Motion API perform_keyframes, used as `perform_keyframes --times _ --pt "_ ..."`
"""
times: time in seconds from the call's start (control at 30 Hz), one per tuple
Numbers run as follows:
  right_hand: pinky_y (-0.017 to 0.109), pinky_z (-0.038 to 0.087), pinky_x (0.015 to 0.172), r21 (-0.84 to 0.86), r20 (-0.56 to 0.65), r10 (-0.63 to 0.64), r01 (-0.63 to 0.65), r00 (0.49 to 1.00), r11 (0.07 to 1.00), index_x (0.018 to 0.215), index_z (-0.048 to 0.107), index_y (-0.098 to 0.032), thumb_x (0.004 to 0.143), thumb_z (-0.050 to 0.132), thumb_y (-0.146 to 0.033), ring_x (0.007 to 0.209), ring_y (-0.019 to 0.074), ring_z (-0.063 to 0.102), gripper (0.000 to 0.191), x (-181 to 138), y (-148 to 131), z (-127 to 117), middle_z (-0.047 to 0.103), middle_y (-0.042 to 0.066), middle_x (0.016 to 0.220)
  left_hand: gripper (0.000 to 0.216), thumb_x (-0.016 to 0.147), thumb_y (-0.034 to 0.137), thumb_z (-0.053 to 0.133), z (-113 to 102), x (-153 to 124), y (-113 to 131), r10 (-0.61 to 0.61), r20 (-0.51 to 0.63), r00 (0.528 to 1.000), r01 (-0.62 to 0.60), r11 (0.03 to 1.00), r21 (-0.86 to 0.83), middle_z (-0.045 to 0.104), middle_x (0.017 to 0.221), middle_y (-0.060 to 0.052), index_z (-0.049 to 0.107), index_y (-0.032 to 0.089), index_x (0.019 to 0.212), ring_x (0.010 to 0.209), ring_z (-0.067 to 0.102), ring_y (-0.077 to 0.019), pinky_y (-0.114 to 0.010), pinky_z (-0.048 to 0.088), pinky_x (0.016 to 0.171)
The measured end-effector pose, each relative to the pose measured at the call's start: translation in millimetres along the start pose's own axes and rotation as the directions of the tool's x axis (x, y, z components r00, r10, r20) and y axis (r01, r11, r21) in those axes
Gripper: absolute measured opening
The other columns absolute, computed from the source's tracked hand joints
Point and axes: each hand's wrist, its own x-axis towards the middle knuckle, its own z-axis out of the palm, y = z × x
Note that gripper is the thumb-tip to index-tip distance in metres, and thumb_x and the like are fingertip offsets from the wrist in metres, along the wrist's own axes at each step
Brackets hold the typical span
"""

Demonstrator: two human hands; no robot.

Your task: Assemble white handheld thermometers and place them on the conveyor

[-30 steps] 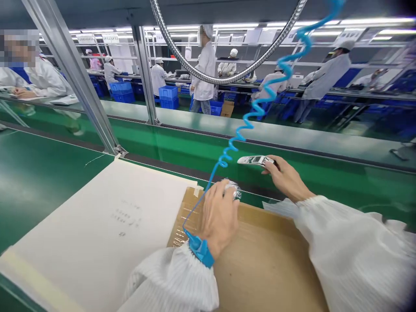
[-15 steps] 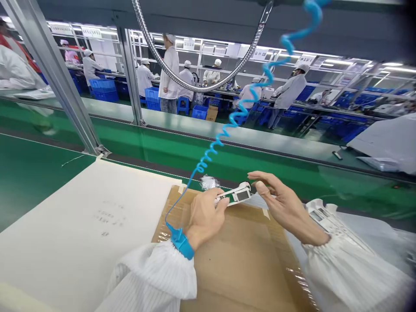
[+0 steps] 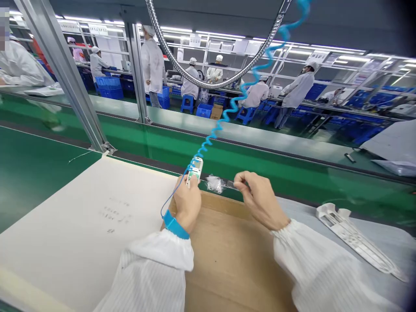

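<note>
My left hand (image 3: 186, 201) is closed around a small white handheld device (image 3: 195, 170) with a green-tinted screen, held upright above the far edge of a brown cardboard sheet (image 3: 234, 255). A blue wrist strap (image 3: 173, 224) with a coiled blue cord (image 3: 227, 112) is on my left wrist. My right hand (image 3: 256, 197) is closed in a pinch on a thin strip or film (image 3: 229, 185) that leads to a crumpled clear wad (image 3: 214, 183) lying between the hands.
A white paper sheet (image 3: 81, 225) lies left of the cardboard. A white plastic tray part (image 3: 354, 236) rests at right on a grey sheet. A green conveyor belt (image 3: 260, 158) runs behind. Metal frame posts (image 3: 65, 73) stand left. Several coated workers stand at far benches.
The device passed from my right hand to my left, which now holds it upright. My right hand left it and pinched the thin strip by the clear wad.
</note>
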Motion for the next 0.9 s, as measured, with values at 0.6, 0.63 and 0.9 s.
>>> perform_keyframes --times 0.6,0.63,0.9 --pt "0.030 0.046 0.103 -0.169 0.159 0.262 -0.235 0.952 0.957 0.120 0.065 -0.026 0.093 0.053 -0.028 0.120 0.0177 0.062 0.030 -30 55 -11 0.067 0.002 0.131 0.032 0.087 0.043 0.062 1 3 2 -0.024 0.056 0.998 0.040 0.948 -0.315 0.071 0.091 -0.010 0.065 0.012 0.094 0.059 0.057 -0.0113 -0.025 0.045 0.055" --pt "0.031 0.047 0.101 -0.221 0.130 0.324 -0.291 0.937 0.931 0.113 0.068 -0.025 0.093 0.051 -0.027 0.115 0.0182 0.065 0.026 -40 71 -26 0.069 0.004 0.125 0.033 0.086 0.043 0.063 0 2 3 -0.019 0.065 0.998 0.039 0.942 -0.334 0.071 0.093 -0.010 0.066 0.012 0.095 0.060 0.057 -0.0113 -0.025 0.044 0.056" --pt "0.060 0.046 0.077 -0.501 -0.100 0.673 -0.621 0.733 0.602 0.074 0.065 -0.022 0.071 0.064 -0.021 0.086 0.0396 0.068 0.002 -134 183 -111 0.071 0.016 0.088 0.040 0.081 0.047 0.070 -1 -11 15 0.037 0.207 0.978 0.031 0.948 -0.317 0.059 0.068 0.001 0.063 0.014 0.102 0.062 0.053 -0.0123 -0.025 0.040 0.058"
